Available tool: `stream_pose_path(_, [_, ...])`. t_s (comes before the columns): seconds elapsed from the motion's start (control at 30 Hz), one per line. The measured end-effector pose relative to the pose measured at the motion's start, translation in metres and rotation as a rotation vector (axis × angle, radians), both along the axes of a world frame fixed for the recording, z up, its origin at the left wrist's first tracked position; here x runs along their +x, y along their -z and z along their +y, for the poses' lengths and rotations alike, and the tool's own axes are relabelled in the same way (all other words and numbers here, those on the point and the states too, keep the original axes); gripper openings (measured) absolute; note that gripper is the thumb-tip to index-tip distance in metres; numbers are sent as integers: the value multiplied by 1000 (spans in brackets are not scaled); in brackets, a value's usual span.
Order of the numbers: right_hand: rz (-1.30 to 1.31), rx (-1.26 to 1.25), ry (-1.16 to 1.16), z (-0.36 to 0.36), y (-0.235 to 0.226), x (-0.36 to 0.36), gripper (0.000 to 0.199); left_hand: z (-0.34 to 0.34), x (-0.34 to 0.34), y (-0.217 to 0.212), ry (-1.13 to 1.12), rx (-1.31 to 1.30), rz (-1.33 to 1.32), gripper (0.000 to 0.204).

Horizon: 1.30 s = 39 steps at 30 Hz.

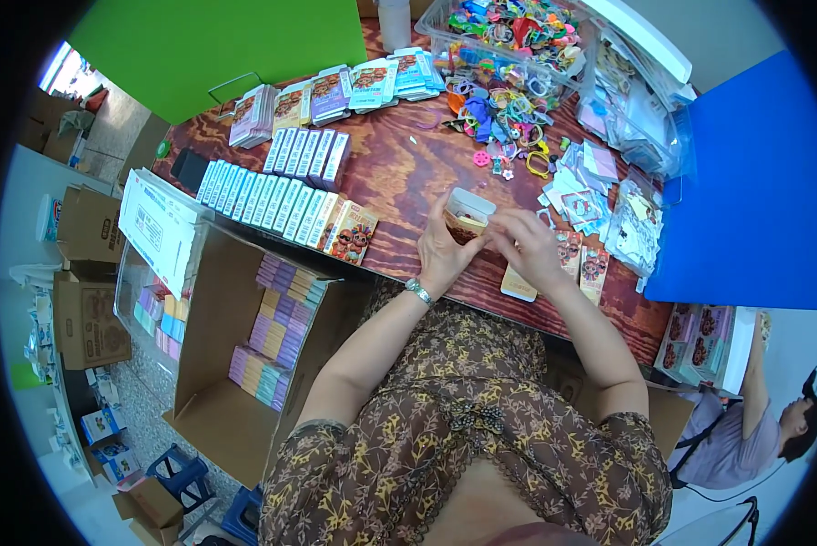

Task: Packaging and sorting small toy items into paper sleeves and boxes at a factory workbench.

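Note:
In my left hand point(439, 252) I hold a small printed card box point(471, 202) upright, its top flap raised and its pale inside showing. Thumb and fingers wrap the box's sides. Bent and drawn together, the fingers of my right hand point(530, 253) meet the box's right edge near the opening. Whatever they pinch, if anything, is too small to make out. Beneath the right hand lies a flat yellowish card point(518, 284). Beside the wrist are printed cards or flat boxes point(593, 271) with cartoon pictures.
Rows of closed small boxes point(267, 198) stand at the table's left. Flattened boxes point(369, 86) lie behind. A clear bin point(436, 41) holds colourful trinkets, with a loose heap point(499, 114) before it. Paper packets point(579, 196) lie right. An open carton point(210, 364) stands lower left; another person point(745, 446) is right.

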State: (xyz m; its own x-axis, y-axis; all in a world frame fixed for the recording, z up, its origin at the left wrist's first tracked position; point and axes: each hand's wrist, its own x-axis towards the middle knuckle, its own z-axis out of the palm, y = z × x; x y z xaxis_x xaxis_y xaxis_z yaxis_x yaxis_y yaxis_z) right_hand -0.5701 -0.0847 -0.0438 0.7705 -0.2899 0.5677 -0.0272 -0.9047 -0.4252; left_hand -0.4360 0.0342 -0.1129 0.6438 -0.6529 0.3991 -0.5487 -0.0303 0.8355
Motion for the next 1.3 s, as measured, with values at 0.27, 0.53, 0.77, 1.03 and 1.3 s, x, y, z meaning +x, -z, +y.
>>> stream_pose_path(0.27, [40, 329, -5, 1, 29, -2, 27, 16, 16, 18, 198, -184, -58, 73])
stream_pose_path(0.53, [147, 326, -153, -11, 9, 1, 24, 25, 40, -16, 330, -81, -29, 34])
stream_pose_path(0.77, [139, 302, -174, -16, -12, 24, 24, 26, 52, -21, 367, -84, -92, 27])
stream_pose_path(1.03, [50, 86, -78, -11, 5, 23, 26, 27, 51, -17, 388, -140, 0, 21])
stream_pose_path(1.3, [106, 59, -50, -8, 1, 23, 30, 27, 47, -16, 347, -144, -22, 25])
